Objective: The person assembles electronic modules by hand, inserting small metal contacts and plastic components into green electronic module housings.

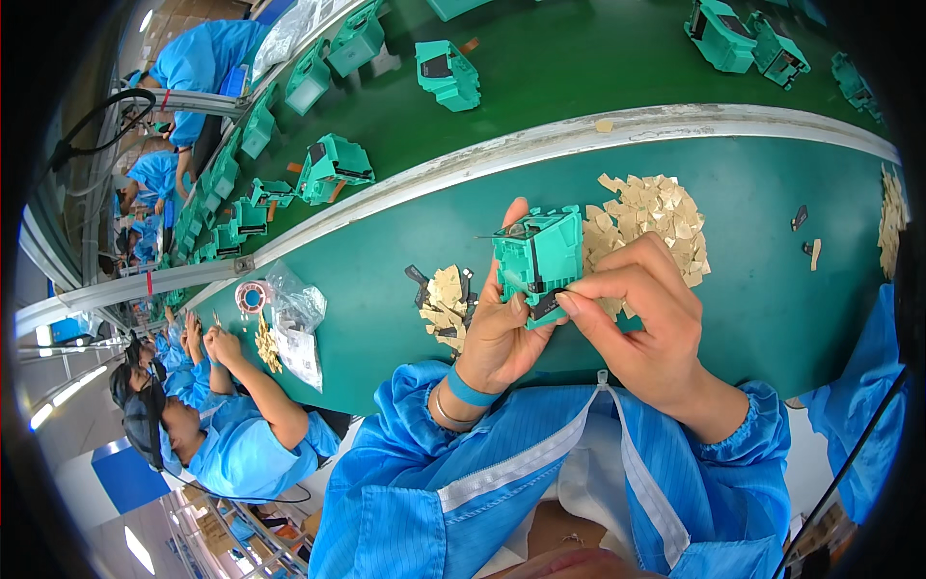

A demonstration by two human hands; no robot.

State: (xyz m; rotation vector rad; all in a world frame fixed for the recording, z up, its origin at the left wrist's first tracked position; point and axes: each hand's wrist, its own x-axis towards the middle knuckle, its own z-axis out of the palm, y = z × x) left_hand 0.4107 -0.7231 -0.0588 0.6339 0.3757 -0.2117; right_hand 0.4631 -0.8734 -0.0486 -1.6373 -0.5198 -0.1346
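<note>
Gripping a teal plastic housing (536, 261) above the green surface (752, 289), the left hand (502, 328) wraps it from behind with the thumb along its near face, while the right hand (641, 318) pinches a small dark part (546, 303) between thumb and forefinger against the housing's lower edge. Just beyond the housing lies a heap of tan paper-like pieces (656, 217); a smaller tan heap (446, 301) sits to its left. Beyond the housing, past a pale rail (540, 145), more teal housings (333, 169) ride a conveyor. The housing looks light and rigid, with thin ribs that might snap, so its solid outer walls seem the safest hold; the dark part looks tiny and easy to drop
</note>
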